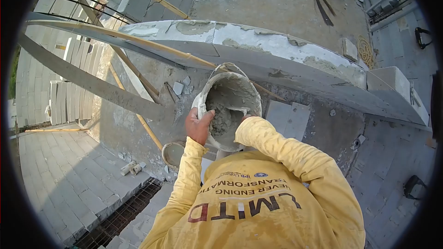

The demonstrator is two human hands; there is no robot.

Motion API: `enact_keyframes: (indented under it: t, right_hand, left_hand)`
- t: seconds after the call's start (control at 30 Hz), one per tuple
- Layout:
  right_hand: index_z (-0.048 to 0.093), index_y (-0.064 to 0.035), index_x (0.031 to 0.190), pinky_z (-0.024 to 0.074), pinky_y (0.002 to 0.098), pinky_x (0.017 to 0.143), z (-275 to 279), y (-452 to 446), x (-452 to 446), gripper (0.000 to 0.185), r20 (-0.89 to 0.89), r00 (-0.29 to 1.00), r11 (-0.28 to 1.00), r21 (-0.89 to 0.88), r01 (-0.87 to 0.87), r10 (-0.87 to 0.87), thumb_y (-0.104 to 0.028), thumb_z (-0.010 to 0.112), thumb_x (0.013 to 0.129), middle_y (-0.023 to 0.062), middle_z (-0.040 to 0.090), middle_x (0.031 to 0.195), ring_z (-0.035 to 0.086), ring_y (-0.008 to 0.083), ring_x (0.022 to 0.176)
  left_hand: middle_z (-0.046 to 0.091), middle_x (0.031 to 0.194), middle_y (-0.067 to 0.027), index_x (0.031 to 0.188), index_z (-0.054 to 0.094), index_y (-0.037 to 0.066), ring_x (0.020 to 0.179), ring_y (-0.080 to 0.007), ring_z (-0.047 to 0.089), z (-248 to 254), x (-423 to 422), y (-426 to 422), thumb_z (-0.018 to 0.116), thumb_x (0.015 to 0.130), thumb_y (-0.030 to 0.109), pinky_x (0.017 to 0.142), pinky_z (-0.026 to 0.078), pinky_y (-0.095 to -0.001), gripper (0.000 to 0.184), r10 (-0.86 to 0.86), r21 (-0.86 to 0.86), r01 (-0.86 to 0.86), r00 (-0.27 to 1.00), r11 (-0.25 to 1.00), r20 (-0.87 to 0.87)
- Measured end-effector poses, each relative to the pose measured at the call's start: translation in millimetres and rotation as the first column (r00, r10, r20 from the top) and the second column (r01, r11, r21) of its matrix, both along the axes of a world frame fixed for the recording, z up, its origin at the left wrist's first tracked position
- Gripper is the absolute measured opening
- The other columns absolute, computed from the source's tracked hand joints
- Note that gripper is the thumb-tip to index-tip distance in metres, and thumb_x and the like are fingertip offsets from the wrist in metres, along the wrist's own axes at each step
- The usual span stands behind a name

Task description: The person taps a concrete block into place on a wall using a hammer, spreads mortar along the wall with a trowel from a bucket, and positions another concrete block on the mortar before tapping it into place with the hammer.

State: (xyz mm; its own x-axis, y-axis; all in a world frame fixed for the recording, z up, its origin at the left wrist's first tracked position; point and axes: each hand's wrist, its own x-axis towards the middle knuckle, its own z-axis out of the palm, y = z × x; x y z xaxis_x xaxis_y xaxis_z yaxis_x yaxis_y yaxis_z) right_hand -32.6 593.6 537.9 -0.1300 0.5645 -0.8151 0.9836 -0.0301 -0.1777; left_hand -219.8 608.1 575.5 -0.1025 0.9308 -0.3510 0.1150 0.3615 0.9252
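Across the mortar-streaked floor (124,126), beyond the person's front, a long, pale block wall (277,46), with rough grey patches along its top. Nearer, a yellow shirt (258,203), damp-looking and stained, and just in front of it, between torso and wall, a grey-crusted bucket (230,145), open end up, with its thin handle (234,64) arched near the far rim. Hard to tell what support, if any, under the bucket. Just beside, a smaller round container (171,154).

Inside the bucket, thick, lumpy grey mix (221,119). Likeliest trouble: a tipped bucket and spilled mix, from a one-sided hold slipping on the caked rim, or from a hard push against the inner wall. Also possible, skin irritation from wet mix against bare fingers.

Left forearm angled up and forward, left hand (197,128) clamped on the near-left rim, thumb inside and fingers outside. Right elbow spread wide, forearm swung inward, right hand (249,117) low at the right side of the opening, mostly behind the rim and cuff; impossible to tell how closed those fingers. Next to them, a pale-edged tool (238,109), partly in the mix.
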Motion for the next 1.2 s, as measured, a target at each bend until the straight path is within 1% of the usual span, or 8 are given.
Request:
enact_keyframes:
  t: [0.17, 0.3, 0.57, 0.67, 0.83, 0.9, 0.97, 1.2]
  right_hand:
    - [0.054, -0.0071, 0.133, 0.0519, 0.0404, 0.075, 32.9, 14.3, 21.0, 0.054, -0.161, 0.974, 0.964, -0.188, -0.186, 0.156, -0.037, 0.065, 0.090, 0.0132, 0.062, 0.105, 0.063, 0.0275, 0.089]
    - [0.056, -0.0067, 0.131, 0.0528, 0.0380, 0.067, 52.8, 23.4, 61.8, 0.053, -0.414, 0.900, 0.883, -0.464, -0.078, -0.138, -0.036, 0.067, 0.089, 0.0109, 0.065, 0.094, 0.065, 0.0234, 0.079]
    - [0.055, -0.0044, 0.130, 0.0471, 0.0288, 0.051, 2.5, -29.0, 129.4, 0.055, -0.476, 0.165, 0.494, -0.864, 0.094, -0.864, -0.031, 0.076, 0.085, 0.0037, 0.060, 0.078, 0.058, 0.0117, 0.060]
    - [0.055, -0.0047, 0.131, 0.0482, 0.0283, 0.053, 34.9, -37.2, 173.2, 0.057, -0.539, 0.089, 0.541, -0.797, 0.271, -0.838, -0.030, 0.076, 0.085, 0.0044, 0.061, 0.080, 0.060, 0.0124, 0.062]
    - [0.060, -0.0036, 0.120, 0.0499, 0.0290, 0.059, 126.4, -46.1, 256.3, 0.049, -0.588, 0.374, 0.586, -0.219, 0.780, -0.718, -0.028, 0.077, 0.081, 0.0043, 0.061, 0.080, 0.060, 0.0114, 0.062]
    - [0.060, -0.0029, 0.122, 0.0530, 0.0340, 0.065, 129.8, -51.2, 292.2, 0.053, -0.521, 0.550, 0.587, 0.112, 0.802, -0.652, -0.030, 0.075, 0.080, 0.0098, 0.066, 0.088, 0.065, 0.0211, 0.069]
    - [0.057, -0.0036, 0.129, 0.0537, 0.0416, 0.079, 125.8, -51.9, 321.6, 0.059, -0.131, 0.827, 0.632, 0.583, 0.510, -0.547, -0.033, 0.074, 0.080, 0.0169, 0.067, 0.105, 0.067, 0.0338, 0.089]
    - [0.052, -0.0156, 0.132, 0.0468, 0.0515, 0.096, 88.2, -13.1, 353.1, 0.049, 0.260, 0.732, 0.726, 0.532, 0.436, -0.630, -0.029, 0.067, 0.087, 0.0223, 0.050, 0.130, 0.057, 0.0464, 0.112]
  left_hand:
    - [0.059, 0.080, 0.0037, 0.090, 0.062, 0.004, 0.071, -0.0057, 0.048, -7.2, 10.7, 7.7, 0.071, 0.084, 0.014, 0.065, 0.042, -0.0243, 0.015, 0.052, -0.004, -0.052, 0.997, 0.999, 0.065]
    - [0.062, 0.083, 0.0006, 0.092, 0.063, 0.001, 0.073, -0.0068, 0.050, -3.1, 25.1, 1.8, 0.072, 0.084, 0.016, 0.066, 0.044, -0.0264, 0.019, 0.002, -0.001, -0.002, 1.000, 1.000, 0.008]
    - [0.064, 0.089, -0.0009, 0.102, 0.061, 0.002, 0.078, -0.0085, 0.056, -24.8, -2.4, -12.9, 0.070, 0.089, 0.014, 0.071, 0.047, -0.0261, 0.019, 0.160, -0.145, -0.121, 0.941, 0.982, 0.299]
    - [0.067, 0.102, -0.0069, 0.112, 0.060, 0.000, 0.088, -0.0152, 0.063, -12.5, 2.1, -12.1, 0.065, 0.092, 0.010, 0.080, 0.051, -0.0306, 0.023, 0.247, -0.181, -0.185, 0.865, 0.966, 0.436]
    - [0.067, 0.112, -0.0125, 0.121, 0.057, -0.002, 0.099, -0.0228, 0.066, -22.6, -4.2, -13.0, 0.060, 0.093, 0.007, 0.089, 0.053, -0.0364, 0.030, 0.202, -0.175, -0.130, 0.841, 0.976, 0.502]
    - [0.067, 0.112, -0.0125, 0.120, 0.057, -0.002, 0.098, -0.0224, 0.066, -31.0, -10.4, -13.3, 0.060, 0.093, 0.007, 0.088, 0.054, -0.0362, 0.029, 0.188, -0.170, -0.118, 0.850, 0.978, 0.493]
    - [0.067, 0.111, -0.0121, 0.119, 0.058, -0.002, 0.097, -0.0220, 0.066, -35.4, -18.4, -14.0, 0.060, 0.093, 0.006, 0.087, 0.054, -0.0361, 0.028, 0.185, -0.170, -0.118, 0.863, 0.978, 0.470]
    - [0.067, 0.108, -0.0094, 0.116, 0.059, -0.002, 0.095, -0.0208, 0.066, -37.2, -30.2, -19.6, 0.061, 0.092, 0.007, 0.087, 0.053, -0.0358, 0.025, 0.180, -0.200, -0.102, 0.890, 0.974, 0.419]
